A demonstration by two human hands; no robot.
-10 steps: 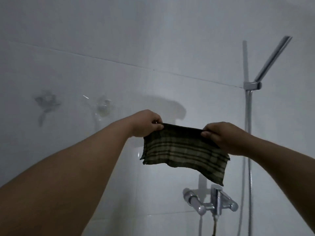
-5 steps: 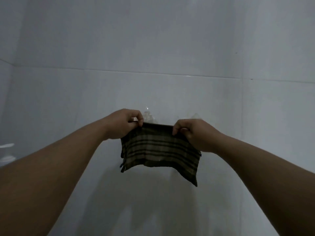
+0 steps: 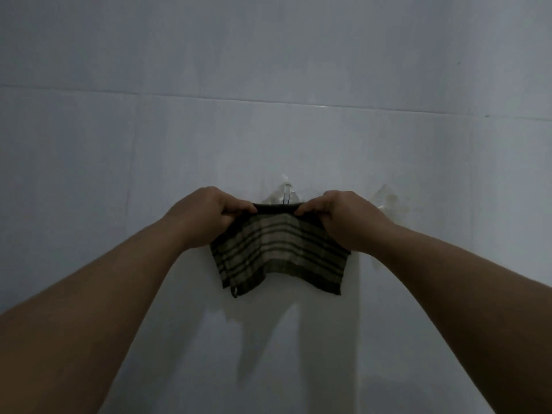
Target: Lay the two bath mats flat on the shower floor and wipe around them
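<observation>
Below a clear hook (image 3: 286, 195), both hands (image 3: 209, 215) (image 3: 343, 218) pinch the cloth's (image 3: 280, 255) top edge.

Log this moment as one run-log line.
left hand: grips striped cloth top edge | right hand: grips same edge | cloth: hanging before tiled wall, just below clear hook | mats: not visible

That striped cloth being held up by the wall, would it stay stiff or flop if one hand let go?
Probably flop: the striped cloth sags and curls below where the left hand and right hand pinch its top edge. It looks thin and light. Its folded layers would likely fall open.
</observation>
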